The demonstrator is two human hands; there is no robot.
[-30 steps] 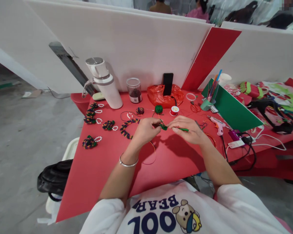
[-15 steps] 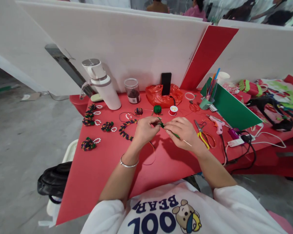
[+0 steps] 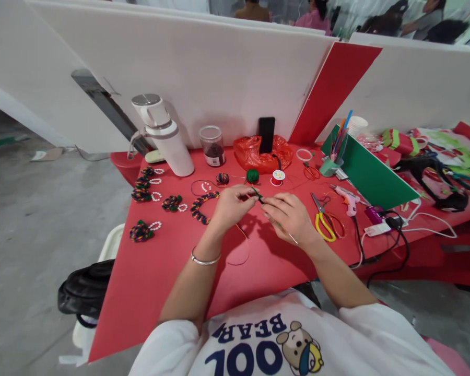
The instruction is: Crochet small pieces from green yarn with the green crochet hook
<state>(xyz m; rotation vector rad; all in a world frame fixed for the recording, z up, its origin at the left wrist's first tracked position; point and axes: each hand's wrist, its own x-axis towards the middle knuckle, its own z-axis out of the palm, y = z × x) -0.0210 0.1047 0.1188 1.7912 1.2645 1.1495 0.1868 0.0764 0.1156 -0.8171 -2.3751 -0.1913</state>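
My left hand [image 3: 234, 208] is closed, pinching a small piece of dark green yarn work [image 3: 259, 197] between thumb and fingers. Close against it, my right hand [image 3: 292, 218] is wrapped round a thin crochet hook [image 3: 293, 238], whose pale metal end sticks out below the palm. The fingers hide most of the hook and its working tip. Just beyond the hands lies a ball of green yarn [image 3: 253, 176]. A multicoloured crocheted band [image 3: 199, 209] curves beside my left wrist, and a loose thin yarn [image 3: 246, 250] loops below that hand.
Yellow-handled pliers [image 3: 324, 224] and a pink glue gun [image 3: 350, 201] lie to the right. A red thread spool [image 3: 278, 178], a jar [image 3: 212, 146], a phone [image 3: 266, 134] and a white flask [image 3: 172, 149] stand behind. Several crocheted pieces with beads [image 3: 141, 231] are at left.
My right hand has turned slightly, so the hook's metal end now points more steeply down and its green handle is mostly hidden. Both hands stay close together over the yarn.
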